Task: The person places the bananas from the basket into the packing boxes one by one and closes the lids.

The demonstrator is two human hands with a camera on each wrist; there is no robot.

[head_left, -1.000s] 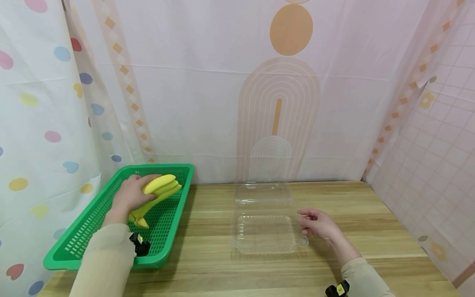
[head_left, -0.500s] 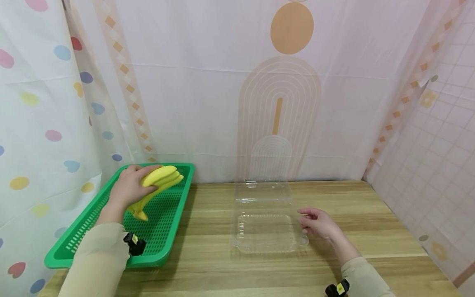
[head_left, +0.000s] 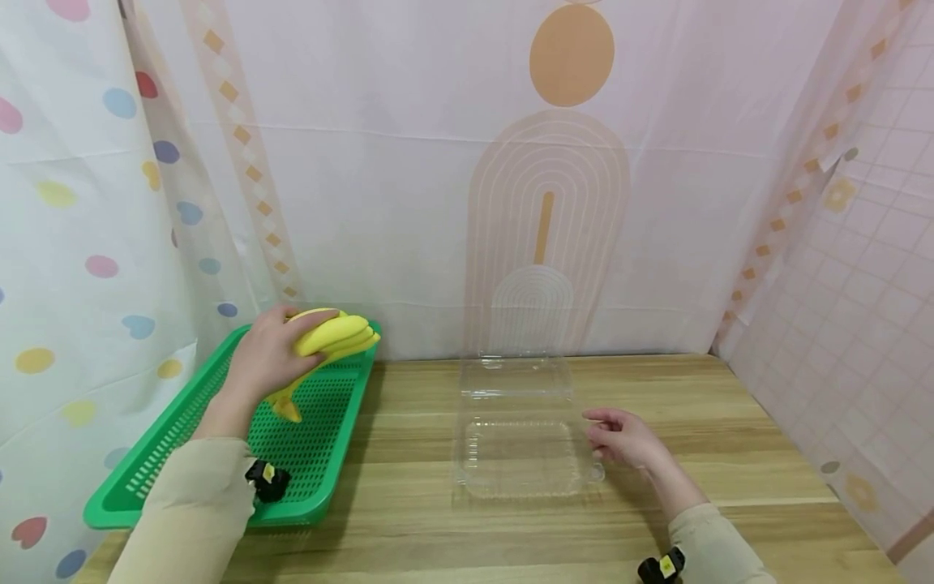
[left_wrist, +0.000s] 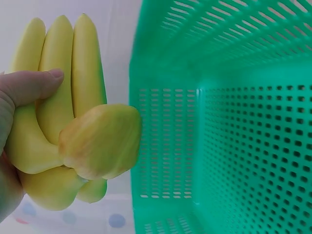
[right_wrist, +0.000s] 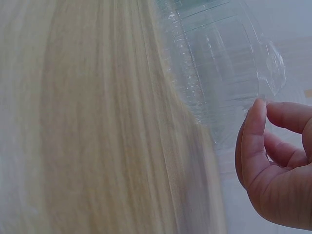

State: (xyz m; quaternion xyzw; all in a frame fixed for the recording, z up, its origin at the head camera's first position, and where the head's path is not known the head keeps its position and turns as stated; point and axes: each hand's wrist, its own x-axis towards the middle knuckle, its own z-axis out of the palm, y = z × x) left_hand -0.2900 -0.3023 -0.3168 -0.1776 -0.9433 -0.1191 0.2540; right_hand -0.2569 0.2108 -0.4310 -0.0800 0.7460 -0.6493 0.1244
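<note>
In the head view my left hand (head_left: 270,349) grips a bunch of yellow bananas (head_left: 336,334), raised over the green plastic basket (head_left: 352,422). In the left wrist view the thumb lies across the bananas (left_wrist: 56,41), and their thick stem end (left_wrist: 102,141) faces the camera. The other fingers are mostly hidden there. A clear plastic clamshell container (head_left: 521,493) stands on the table with its lid (head_left: 518,377) raised at the back. My right hand (head_left: 627,442) is at its right side. In the right wrist view thumb and finger pinch the container's rim (right_wrist: 258,90).
The wooden table (head_left: 409,519) runs back to a patterned curtain (head_left: 409,211). A dotted curtain (head_left: 66,308) hangs at the left beside the basket. Another curtain (head_left: 861,324) closes off the right side. Each wrist carries a small black camera (head_left: 268,480).
My left hand has lifted the bananas higher in the basket and shifted them slightly right and away. The right hand and the container have stayed in place.
</note>
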